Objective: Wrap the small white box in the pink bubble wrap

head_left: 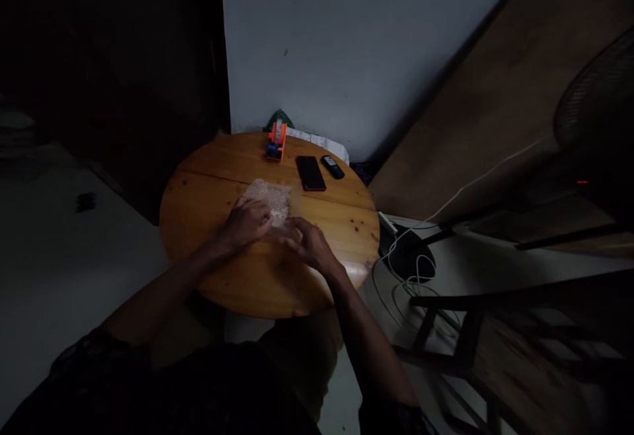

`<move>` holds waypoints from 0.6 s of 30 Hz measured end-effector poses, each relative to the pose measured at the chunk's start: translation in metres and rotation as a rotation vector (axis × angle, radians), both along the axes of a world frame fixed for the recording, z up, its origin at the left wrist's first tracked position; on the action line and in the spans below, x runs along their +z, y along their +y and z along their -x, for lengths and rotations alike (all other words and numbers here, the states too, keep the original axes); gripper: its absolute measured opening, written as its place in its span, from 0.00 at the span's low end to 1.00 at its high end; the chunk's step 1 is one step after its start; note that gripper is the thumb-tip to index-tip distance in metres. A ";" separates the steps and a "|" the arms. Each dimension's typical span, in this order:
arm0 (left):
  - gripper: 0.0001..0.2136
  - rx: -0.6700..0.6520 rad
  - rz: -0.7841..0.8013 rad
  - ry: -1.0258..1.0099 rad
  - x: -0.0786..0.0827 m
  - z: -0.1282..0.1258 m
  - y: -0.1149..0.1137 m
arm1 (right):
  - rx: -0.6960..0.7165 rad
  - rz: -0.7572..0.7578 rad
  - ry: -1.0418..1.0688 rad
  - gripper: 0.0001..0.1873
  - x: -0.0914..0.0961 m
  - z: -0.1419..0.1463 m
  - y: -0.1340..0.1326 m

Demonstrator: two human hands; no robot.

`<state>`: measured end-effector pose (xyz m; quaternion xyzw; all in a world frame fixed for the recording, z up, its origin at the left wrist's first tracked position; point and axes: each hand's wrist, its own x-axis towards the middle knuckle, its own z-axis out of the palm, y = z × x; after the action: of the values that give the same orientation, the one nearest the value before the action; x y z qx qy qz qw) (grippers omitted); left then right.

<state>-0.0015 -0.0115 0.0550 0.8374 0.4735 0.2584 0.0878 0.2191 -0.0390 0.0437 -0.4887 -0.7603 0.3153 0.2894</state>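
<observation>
A crinkled piece of clear bubble wrap [270,191] lies on the round wooden table [222,283], in front of my body. Something pale shows in it between my hands, too dim to name. My left hand [250,222] rests on the wrap's near left part, its fingers curled in on the plastic. At the near right corner, my right hand [311,242] has thumb and fingers closed around the edge of the wrap. The fingertips of both hands are only partly visible in the low light.
An orange tape dispenser [277,141] stands at the table's far edge. Right of it lie a black smartphone [311,173] and a small keypad phone [333,166]. Behind is a pale wall [347,45]. White cables [396,250] and a dark wooden chair [465,336] are at the right.
</observation>
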 end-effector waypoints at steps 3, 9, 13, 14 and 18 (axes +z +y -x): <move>0.07 0.037 0.137 0.003 0.002 0.002 0.022 | -0.164 0.047 0.016 0.14 -0.012 0.007 0.016; 0.11 -0.014 0.350 -0.171 -0.010 0.004 0.039 | -0.250 0.104 0.145 0.20 -0.025 0.004 0.033; 0.07 0.015 0.399 -0.314 -0.015 -0.003 0.037 | -0.290 0.118 0.151 0.21 -0.025 0.001 0.033; 0.08 0.023 0.403 -0.339 -0.015 -0.004 0.036 | -0.294 0.125 0.153 0.21 -0.024 0.001 0.033; 0.07 0.004 0.452 -0.374 -0.018 -0.004 0.035 | -0.289 0.162 0.148 0.21 -0.024 0.001 0.033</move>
<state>0.0025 0.0236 0.0369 0.7336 0.4961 0.2965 0.3574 0.2185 -0.0064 0.0196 -0.5899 -0.6310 0.3657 0.3465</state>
